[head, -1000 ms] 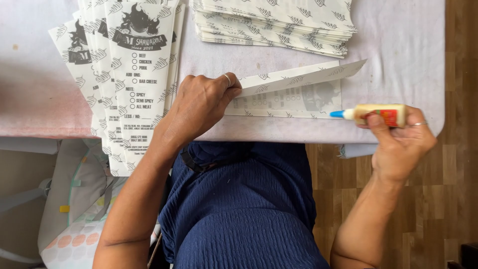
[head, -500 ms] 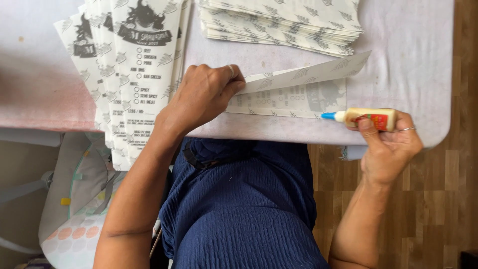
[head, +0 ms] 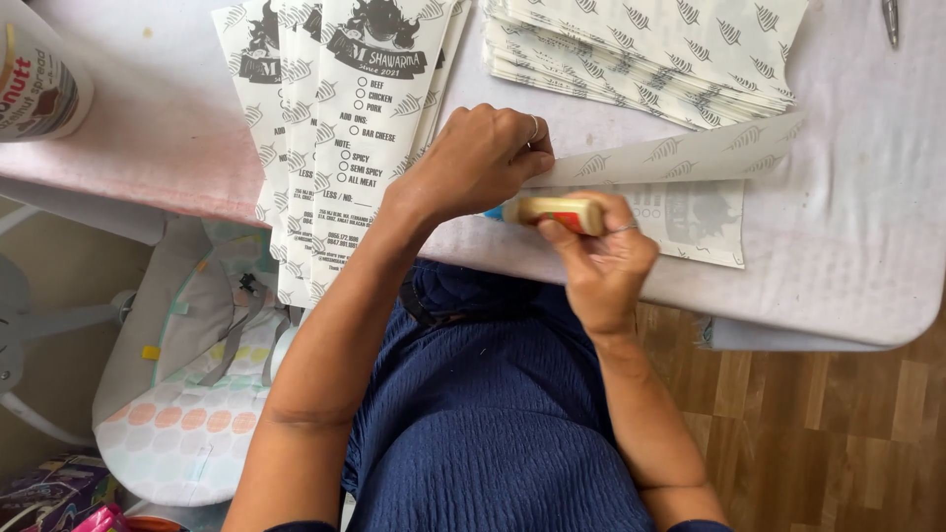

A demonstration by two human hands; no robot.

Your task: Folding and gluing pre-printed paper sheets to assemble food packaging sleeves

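At the near edge of the table (head: pixel 867 246), the fingers (head: pixel 562 234) of the right hand (head: pixel 601 261) are seen clamped around a small yellowish glue bottle (head: pixel 557 212), whose blue tip is pointed left toward the left hand (head: pixel 478 163) and is partly hidden behind it. The left hand's fingers are curled together and pressed down on the folded flap (head: pixel 680 153) of a leaf-patterned paper sheet (head: pixel 690 217), so that the flap is held lifted at a slant over the printed part below. The step in hand is judged to be the gluing of the flap's edge, with the nozzle brought to the left end of the fold. A steady line of glue along the seam would seem to be called for next, and then the flap pressed flat. Beyond the hands, a fanned row of finished printed bags (head: pixel 335 128) is laid to the left, a stack of unfolded sheets (head: pixel 650 49) at the far side, and a jar (head: pixel 39 79) at the table's corner.
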